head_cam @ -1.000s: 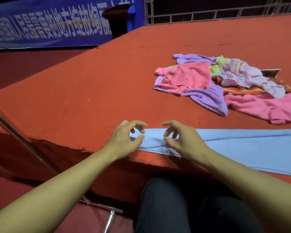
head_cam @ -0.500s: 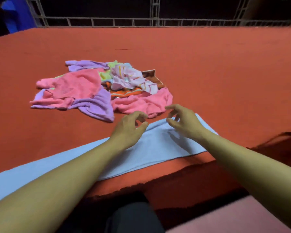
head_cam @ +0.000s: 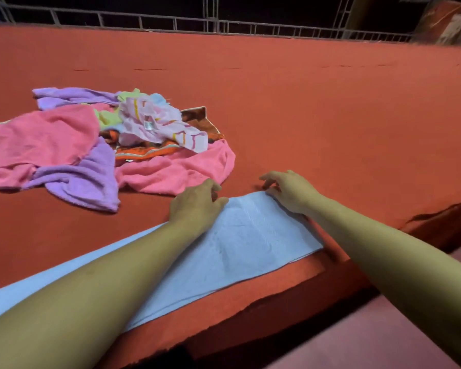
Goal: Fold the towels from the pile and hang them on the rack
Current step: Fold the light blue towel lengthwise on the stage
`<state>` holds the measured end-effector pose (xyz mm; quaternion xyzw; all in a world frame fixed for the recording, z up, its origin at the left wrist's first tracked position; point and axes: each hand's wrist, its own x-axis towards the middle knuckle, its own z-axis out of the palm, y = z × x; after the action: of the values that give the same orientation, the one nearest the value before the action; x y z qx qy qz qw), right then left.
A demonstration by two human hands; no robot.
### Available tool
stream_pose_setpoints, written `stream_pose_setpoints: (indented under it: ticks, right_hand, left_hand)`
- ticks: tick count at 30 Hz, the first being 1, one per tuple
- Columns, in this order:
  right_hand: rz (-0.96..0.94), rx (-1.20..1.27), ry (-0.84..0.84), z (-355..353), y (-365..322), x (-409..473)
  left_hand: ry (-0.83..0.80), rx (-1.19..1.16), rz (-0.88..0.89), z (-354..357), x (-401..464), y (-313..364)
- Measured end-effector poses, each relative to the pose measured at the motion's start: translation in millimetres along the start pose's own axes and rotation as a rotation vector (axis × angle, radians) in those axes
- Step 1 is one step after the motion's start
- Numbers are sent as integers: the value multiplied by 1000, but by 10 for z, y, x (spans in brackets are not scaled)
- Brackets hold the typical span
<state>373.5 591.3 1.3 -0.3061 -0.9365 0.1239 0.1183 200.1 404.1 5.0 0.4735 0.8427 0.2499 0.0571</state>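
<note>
across the red platform: platform fills my view, near edge frayed, metal railing beyond.
pile: mixed towels, pink, purple and striped, lie heaped far-left, just beyond the working towel; no rack in my view.
working towel: light blue towel lies flat as a long strip along the near edge, its right end between the hands.
left hand: left hand at the far edge, thumb and fingers curled together; whether they pinch cloth, i cannot tell.
right hand: right hand at the far right corner, fingers bent, tips down; grasp not clear.
advice: i judge the fold needs both corners pinched evenly, then carried leftward, edges aligned.
</note>
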Motion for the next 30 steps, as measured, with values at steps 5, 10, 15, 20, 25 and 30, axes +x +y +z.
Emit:
stream_pose_setpoints:
  ticks: [5, 10, 15, 20, 25, 30]
  right_hand:
    - [-29, 17, 38, -18, 46, 10]
    - [-42, 113, 135, -127, 18, -9]
    - [-89, 192, 223, -338, -10, -254]
    - [-114, 230, 210, -469, 37, -692]
    - [-151, 226, 204, -463, 123, -1119]
    - [-142, 179, 145, -356, 187, -1382]
  left_hand:
    - [-6, -30, 7, 41, 49, -21]
    - [10, -83, 44, -33, 40, 49]
    - [86, -146, 112, -162, -107, 185]
    - [63, -182, 266, -203, -388, 272]
    - [13, -193, 353, -125, -708, 337]
    - [-40, -161, 380, 26, -907, 326]
